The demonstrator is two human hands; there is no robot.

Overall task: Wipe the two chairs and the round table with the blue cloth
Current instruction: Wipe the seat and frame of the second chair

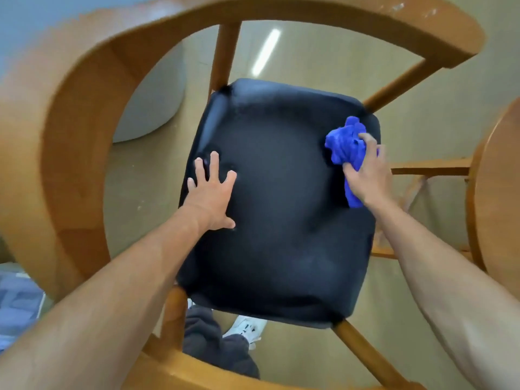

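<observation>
Below the camera, a wooden chair (70, 142) is standing on the beige floor (323, 63), its curved backrest arching around a dark padded seat (275, 220). At the right edge, the rim of a round wooden table (484, 192) is showing just beside the chair. The left hand (209, 192) is lying flat on the seat's left side, fingers spread and straight, holding nothing. The right hand (365, 173) is gripping the bunched blue cloth (344, 144) at the seat's right edge; the cloth is bulging out ahead of the fingers and trailing below the palm, touching the seat. A white shoe (247, 327) is showing under the seat.
</observation>
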